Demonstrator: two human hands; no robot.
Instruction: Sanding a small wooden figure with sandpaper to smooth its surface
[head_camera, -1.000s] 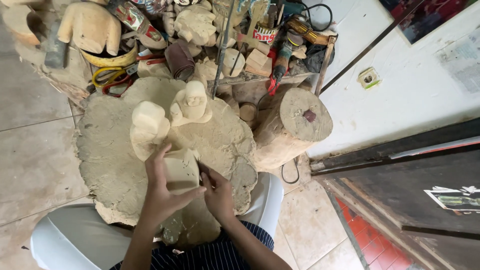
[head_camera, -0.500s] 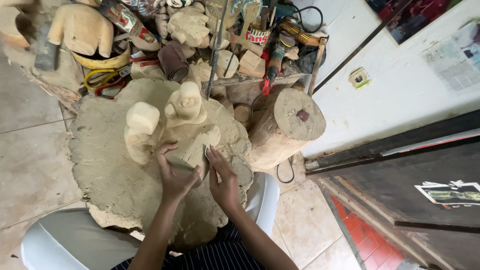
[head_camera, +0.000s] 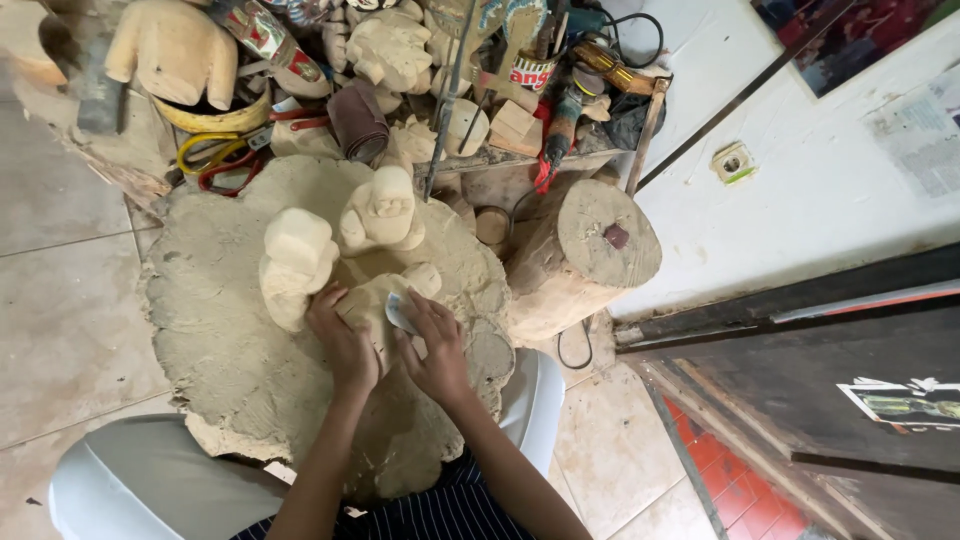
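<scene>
Two hands' fingers (head_camera: 335, 300) press flat on a dusty wood carving (head_camera: 300, 330) above tiled floor (head_camera: 70, 330)

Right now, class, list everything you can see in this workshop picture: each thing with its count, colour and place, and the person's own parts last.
Dusty cloth: one, tan, spread over the lap.
Wooden figures: two on the cloth, pale, upright; a third piece under the hands.
Sandpaper piece: one, grey, under the right fingers.
Log stump: one, pale brown, right of the cloth.
Larger carving: one, pale, top left on the cluttered bench.
Sandpaper roll: one, dark brown, on the bench.
Wall socket: one, white wall.
Chair: one, white, bottom.
Left hand: on the carved piece.
Right hand: pressing the sandpaper.
</scene>
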